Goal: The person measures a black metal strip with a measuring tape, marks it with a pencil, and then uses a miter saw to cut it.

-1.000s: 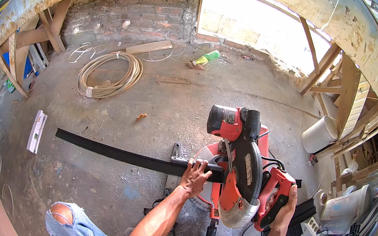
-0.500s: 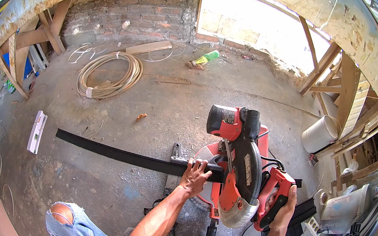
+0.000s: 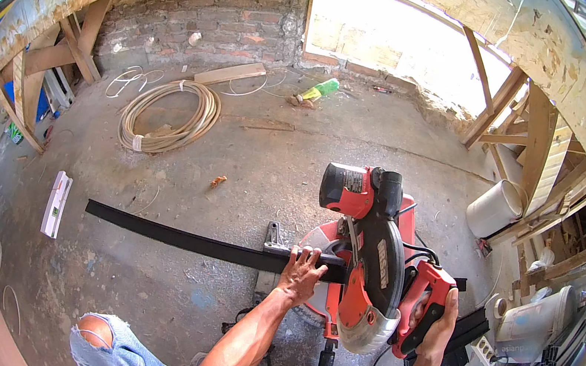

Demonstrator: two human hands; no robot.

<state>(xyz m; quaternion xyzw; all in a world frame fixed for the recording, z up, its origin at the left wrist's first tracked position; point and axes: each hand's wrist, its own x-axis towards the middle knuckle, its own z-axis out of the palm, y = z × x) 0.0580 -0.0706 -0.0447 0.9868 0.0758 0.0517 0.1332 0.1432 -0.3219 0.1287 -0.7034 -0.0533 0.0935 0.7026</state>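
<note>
A red and black mitre saw (image 3: 363,268) sits on a rough grey concrete floor (image 3: 235,167), seen from above. Its round blade guard is dark metal with a pale, dusty lower lip, and a boxy red motor housing sticks out at the far end.

A long, thin, flat black strip (image 3: 180,239), smooth and matte, lies across the saw's base and runs far out to the left of the hands along the floor.

The left hand (image 3: 301,275) lies flat on the black strip just left of the blade, fingers spread and stretched forward, pressing down rather than gripping. The right hand (image 3: 436,324) is clenched round the saw's red handle (image 3: 424,306), just right of the blade guard, fingers wrapped tightly.

Below the left forearm a knee shows through torn blue jeans (image 3: 116,349).

Well beyond the hands lies a coil of cream-coloured hose (image 3: 167,117), round and loosely wound, before a rough red brick wall (image 3: 202,28). Far to the left of the left hand lies a small white rectangular piece (image 3: 56,202). To the right of the right hand stand a white plastic bucket (image 3: 495,208), tipped on its side, and weathered timber frames (image 3: 538,143).
</note>
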